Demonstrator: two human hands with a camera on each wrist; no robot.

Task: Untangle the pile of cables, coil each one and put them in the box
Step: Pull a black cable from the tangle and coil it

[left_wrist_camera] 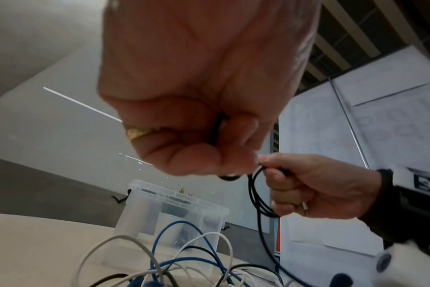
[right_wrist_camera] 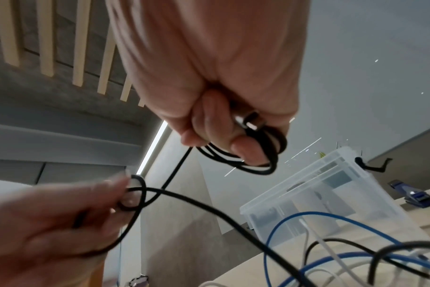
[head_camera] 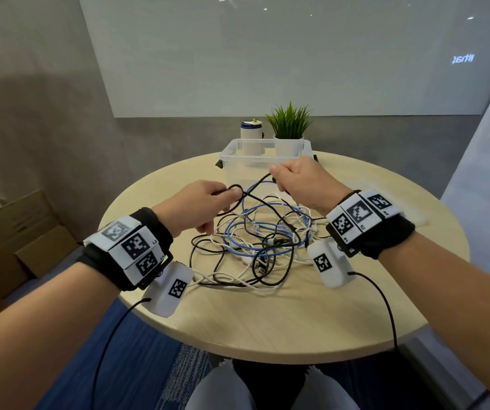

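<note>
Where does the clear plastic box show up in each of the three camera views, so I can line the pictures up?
Head: the clear plastic box stands at the far edge of the table, centre of the frame, behind the right hand.
Left wrist: low centre, below the left hand.
Right wrist: lower right.
Shared landmark: the black cable held between both hands.

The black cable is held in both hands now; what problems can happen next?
1. The black cable still runs into the tangled pile; pulling may tighten a knot or drag the white and blue cables along.
2. A small loop sits at the left hand; it could cinch into a kink.
3. The coils in the right hand could slip from its grip.
</note>
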